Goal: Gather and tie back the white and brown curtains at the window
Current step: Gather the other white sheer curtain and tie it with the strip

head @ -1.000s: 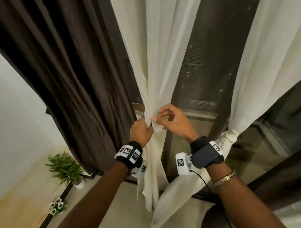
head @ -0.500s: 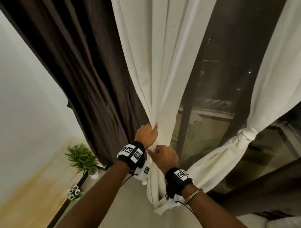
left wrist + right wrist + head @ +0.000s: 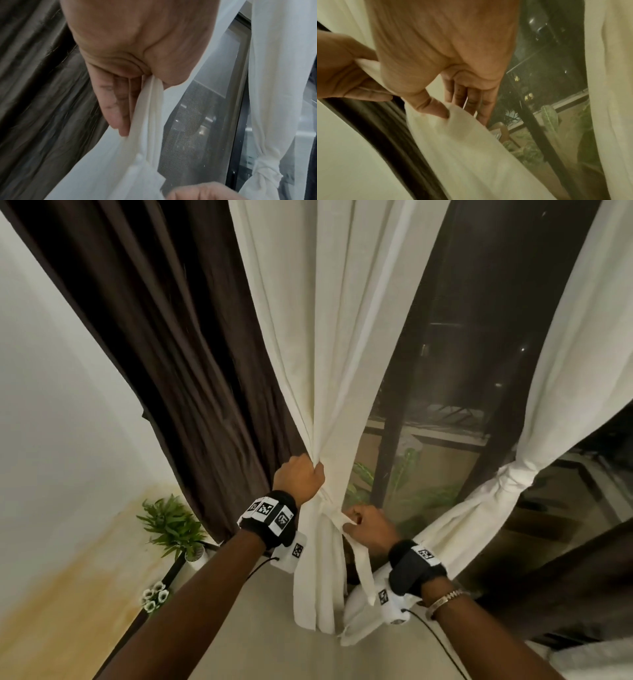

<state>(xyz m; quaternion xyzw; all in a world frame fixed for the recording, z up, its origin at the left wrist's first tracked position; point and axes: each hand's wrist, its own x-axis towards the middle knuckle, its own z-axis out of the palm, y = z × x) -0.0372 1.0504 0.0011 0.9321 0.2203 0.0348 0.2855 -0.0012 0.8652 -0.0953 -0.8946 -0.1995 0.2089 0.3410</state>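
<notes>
Two white curtains (image 3: 329,337) and one brown curtain (image 3: 164,344) are counted. The gathered curtain is clenched by the left hand (image 3: 298,478); one tie strip (image 3: 359,556) is pinched by the right hand (image 3: 368,527).

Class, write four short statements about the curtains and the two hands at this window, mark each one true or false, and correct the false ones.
1. The left hand grips the gathered white curtain. True.
2. The right hand is empty. False: it pinches a white tie strip.
3. The other white curtain, on the right, is already tied back. True.
4. The brown curtain on the left is bundled in the left hand. False: it hangs loose beside that hand.
</notes>
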